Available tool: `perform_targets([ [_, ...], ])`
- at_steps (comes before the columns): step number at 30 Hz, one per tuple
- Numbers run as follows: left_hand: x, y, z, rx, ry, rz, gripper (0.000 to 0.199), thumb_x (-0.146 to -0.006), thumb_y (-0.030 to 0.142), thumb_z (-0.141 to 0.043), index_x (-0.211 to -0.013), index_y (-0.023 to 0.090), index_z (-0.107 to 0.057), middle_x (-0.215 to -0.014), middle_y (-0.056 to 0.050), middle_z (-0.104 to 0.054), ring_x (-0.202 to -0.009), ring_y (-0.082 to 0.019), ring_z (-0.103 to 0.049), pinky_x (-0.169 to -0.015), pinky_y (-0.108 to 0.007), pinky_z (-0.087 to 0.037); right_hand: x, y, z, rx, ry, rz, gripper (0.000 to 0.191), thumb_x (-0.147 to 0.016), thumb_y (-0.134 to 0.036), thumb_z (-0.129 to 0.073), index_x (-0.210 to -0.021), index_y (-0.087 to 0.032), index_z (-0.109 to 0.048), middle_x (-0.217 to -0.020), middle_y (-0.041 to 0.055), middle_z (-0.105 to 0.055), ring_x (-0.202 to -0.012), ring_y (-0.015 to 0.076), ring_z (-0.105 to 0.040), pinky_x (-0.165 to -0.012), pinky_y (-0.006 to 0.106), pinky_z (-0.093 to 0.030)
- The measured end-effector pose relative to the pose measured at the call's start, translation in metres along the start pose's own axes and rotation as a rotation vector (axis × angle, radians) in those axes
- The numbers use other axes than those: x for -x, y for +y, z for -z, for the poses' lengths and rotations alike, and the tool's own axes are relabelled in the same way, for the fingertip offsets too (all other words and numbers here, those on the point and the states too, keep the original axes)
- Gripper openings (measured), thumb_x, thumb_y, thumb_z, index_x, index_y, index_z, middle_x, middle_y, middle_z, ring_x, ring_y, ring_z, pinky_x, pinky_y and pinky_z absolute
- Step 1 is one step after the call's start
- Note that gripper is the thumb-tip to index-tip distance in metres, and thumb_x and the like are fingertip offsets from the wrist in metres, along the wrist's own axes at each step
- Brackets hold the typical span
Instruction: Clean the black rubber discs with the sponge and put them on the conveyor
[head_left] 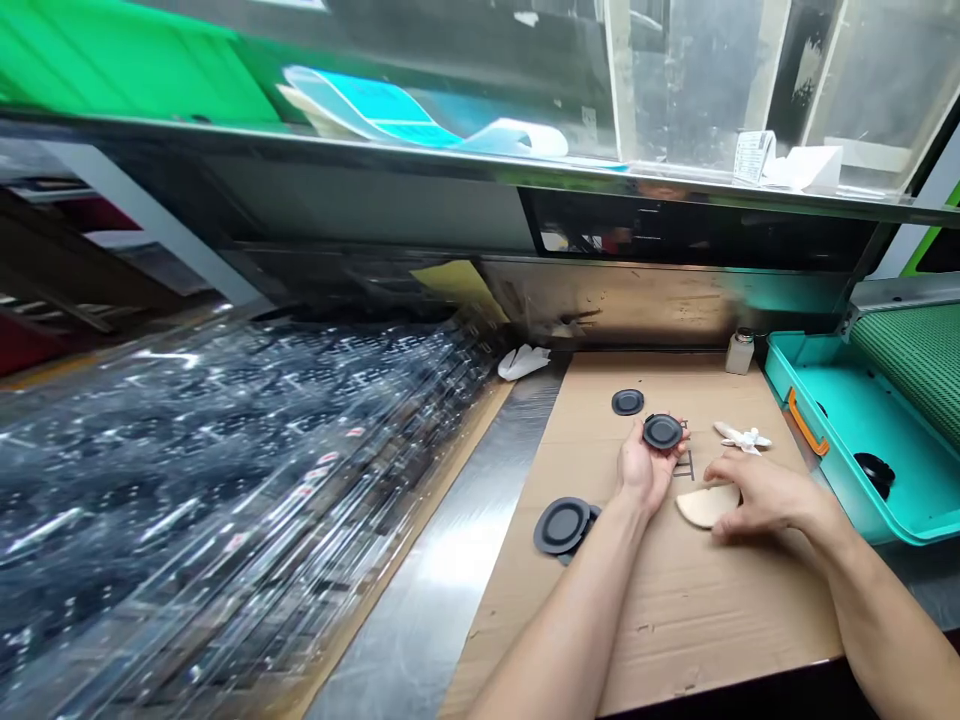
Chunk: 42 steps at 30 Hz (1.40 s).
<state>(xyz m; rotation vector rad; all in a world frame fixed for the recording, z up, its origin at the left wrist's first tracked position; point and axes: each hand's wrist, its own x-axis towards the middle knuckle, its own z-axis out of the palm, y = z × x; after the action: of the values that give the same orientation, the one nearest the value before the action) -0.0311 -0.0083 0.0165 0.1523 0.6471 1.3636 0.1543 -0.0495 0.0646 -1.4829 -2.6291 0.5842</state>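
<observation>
A round black part [663,431] rests in my left hand [646,465], palm up with the fingers curled beneath it. Over a pale beige rounded pad [703,506] on the cardboard sheet [675,620], my right hand [761,492] is bent, thumb and fingers around the pad's right end. Another round black part [628,402] lies beyond my left hand. Left of my left forearm is a larger black disc [562,525], overlapping a further dark piece. A white crumpled item [744,438] sits just beyond my right hand.
A teal bin [847,400] with an orange handle and black parts inside stands at right, beside a green conveyor belt [919,360]. A small bottle [739,351] is at the back. Plastic-wrapped dark parts [225,500] fill the left. A metal ledge [450,150] crosses above.
</observation>
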Motion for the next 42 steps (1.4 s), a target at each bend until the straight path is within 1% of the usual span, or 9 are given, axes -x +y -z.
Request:
perform_targets([
  [5,-0.003,0.002,0.002,-0.002,0.001,-0.026,0.033,-0.102,0.031,-0.035,-0.108,0.013,-0.063,-0.098,-0.013,-0.072,-0.070,-0.019,-0.070,-0.057,-0.028,-0.051,-0.006,-0.005,-0.008,-0.033,0.013,0.106,0.046,-0.081,-0.024,-0.071,-0.127,-0.022,-0.066,-0.120,0.0100,-0.068,-0.114,0.0267,-0.061,-0.099,0.037,-0.044],
  [10,-0.004,0.001,0.002,0.009,0.045,-0.157,0.027,-0.097,0.023,-0.041,-0.111,0.015,-0.063,-0.097,-0.009,-0.071,-0.071,-0.018,-0.070,-0.059,-0.027,-0.051,-0.015,0.002,-0.004,-0.114,0.277,0.010,0.049,-0.096,-0.038,-0.055,-0.144,-0.028,-0.055,-0.129,0.0093,-0.065,-0.117,0.0257,-0.059,-0.100,0.041,-0.043],
  [14,-0.001,-0.009,-0.002,0.023,-0.031,-0.053,0.024,-0.095,0.022,-0.043,-0.104,0.014,-0.065,-0.097,-0.010,-0.072,-0.079,-0.019,-0.071,-0.068,-0.030,-0.057,-0.026,-0.015,-0.022,-0.131,0.466,-0.108,0.043,-0.101,-0.042,-0.050,-0.141,-0.028,-0.058,-0.114,0.0083,-0.066,-0.101,0.0224,-0.059,-0.091,0.036,-0.045],
  [17,0.002,-0.014,-0.003,0.024,-0.064,0.082,0.032,-0.100,0.029,-0.039,-0.102,0.013,-0.066,-0.101,-0.015,-0.074,-0.091,-0.024,-0.073,-0.082,-0.037,-0.060,-0.035,-0.030,-0.040,-0.024,0.435,-0.041,0.040,-0.100,-0.039,-0.053,-0.138,-0.030,-0.061,-0.110,0.0089,-0.062,-0.099,0.0230,-0.056,-0.087,0.034,-0.045],
  [22,0.003,-0.012,-0.001,-0.027,-0.115,0.091,0.040,-0.104,0.029,-0.034,-0.104,0.010,-0.068,-0.107,-0.017,-0.075,-0.104,-0.025,-0.072,-0.094,-0.039,-0.059,-0.042,-0.035,-0.042,0.133,0.438,-0.181,0.037,-0.101,-0.034,-0.049,-0.134,-0.025,-0.063,-0.107,0.0117,-0.058,-0.100,0.0256,-0.053,-0.087,0.035,-0.044],
  [29,-0.001,-0.015,0.003,-0.096,-0.068,0.066,0.036,-0.104,0.027,-0.037,-0.103,0.010,-0.069,-0.107,-0.017,-0.075,-0.104,-0.025,-0.073,-0.093,-0.038,-0.060,-0.039,-0.034,-0.037,0.224,0.376,-0.235,0.037,-0.100,-0.030,-0.048,-0.134,-0.022,-0.062,-0.109,0.0151,-0.059,-0.102,0.0288,-0.052,-0.088,0.039,-0.044],
  [32,-0.002,-0.017,0.006,-0.138,-0.080,0.097,0.038,-0.105,0.030,-0.038,-0.101,0.010,-0.070,-0.106,-0.017,-0.076,-0.104,-0.025,-0.072,-0.092,-0.038,-0.060,-0.039,-0.035,-0.038,0.245,0.367,-0.138,0.043,-0.100,-0.030,-0.048,-0.141,-0.024,-0.056,-0.116,0.0159,-0.058,-0.106,0.0299,-0.052,-0.089,0.039,-0.045],
  [39,-0.003,-0.015,0.008,-0.132,-0.080,0.121,0.039,-0.104,0.030,-0.037,-0.101,0.009,-0.070,-0.106,-0.018,-0.076,-0.105,-0.027,-0.073,-0.094,-0.039,-0.060,-0.037,-0.039,-0.039,0.205,0.352,-0.144,0.040,-0.101,-0.034,-0.047,-0.138,-0.025,-0.058,-0.117,0.0151,-0.059,-0.107,0.0290,-0.053,-0.087,0.039,-0.046],
  [42,-0.003,-0.014,0.009,-0.149,-0.081,0.096,0.039,-0.104,0.028,-0.036,-0.102,0.010,-0.070,-0.106,-0.017,-0.076,-0.104,-0.026,-0.073,-0.094,-0.039,-0.060,-0.037,-0.040,-0.038,0.210,0.349,-0.223,0.037,-0.101,-0.032,-0.046,-0.134,-0.022,-0.061,-0.115,0.0155,-0.060,-0.106,0.0288,-0.054,-0.088,0.039,-0.047],
])
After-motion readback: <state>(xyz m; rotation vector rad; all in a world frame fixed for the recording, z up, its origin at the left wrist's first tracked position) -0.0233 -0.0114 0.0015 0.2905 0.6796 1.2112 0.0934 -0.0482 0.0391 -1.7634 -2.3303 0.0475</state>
